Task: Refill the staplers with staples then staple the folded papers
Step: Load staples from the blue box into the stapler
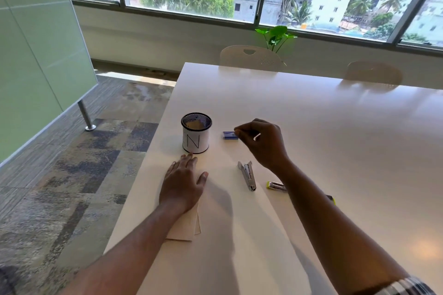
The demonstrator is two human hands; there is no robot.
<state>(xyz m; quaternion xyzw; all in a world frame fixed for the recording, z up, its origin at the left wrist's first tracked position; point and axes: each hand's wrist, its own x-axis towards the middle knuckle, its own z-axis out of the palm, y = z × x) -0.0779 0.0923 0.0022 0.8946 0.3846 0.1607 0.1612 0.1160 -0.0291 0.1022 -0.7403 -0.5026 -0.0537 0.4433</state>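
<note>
R hand [260, 142] hovers over the blue staple box [230, 135], fingers curled, tips at the box's right end; looks like a pinch on the box or a strip from it, but can't tell if anything is actually held. L hand [183, 179] lies flat, fingers straight, pressing the folded papers [184, 227] near the table's [335, 132] left edge.

Step in hand, I'd say: get staples out for the refill. Do it well: steady the box, draw one strip out straight w/o snapping it, then carry it to the silver stapler [248, 175], which lies just in front of the R wrist (looks hinged open, not certain).

Second stapler [275, 185], yellow-tipped, sits beside it, partly hidden under the R forearm, so a careless pull-back could knock it. Mesh cup [196, 133] marked "N" stands just beyond the L fingertips, left of the box; not in the way. Chairs at far side.
</note>
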